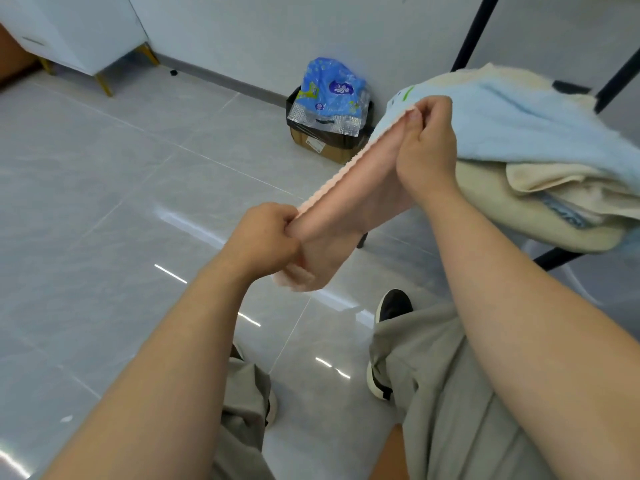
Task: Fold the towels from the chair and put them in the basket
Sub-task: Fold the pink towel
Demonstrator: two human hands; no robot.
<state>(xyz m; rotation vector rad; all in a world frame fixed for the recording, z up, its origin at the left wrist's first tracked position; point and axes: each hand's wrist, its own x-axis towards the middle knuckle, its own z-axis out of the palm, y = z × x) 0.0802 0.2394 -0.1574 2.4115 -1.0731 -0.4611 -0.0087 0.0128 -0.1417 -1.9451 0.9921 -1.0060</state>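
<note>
Peach ribbed cloth towel (349, 202) is stretched between my hands: left hand (266, 237) pinches its near end, right hand (427, 147) pinches its far end, beside the chair's (554, 259) towel pile (540, 147).

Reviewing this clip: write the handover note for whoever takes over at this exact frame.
Left hand pinches the near end of the pink towel; right hand pinches the far end, towel stretched between them above the floor.
Blue towel and beige towel lie heaped on the chair.
Basket not in view; no towel seen stowed.
To do: finish folding the pink towel, basket it, then the other two.
</note>
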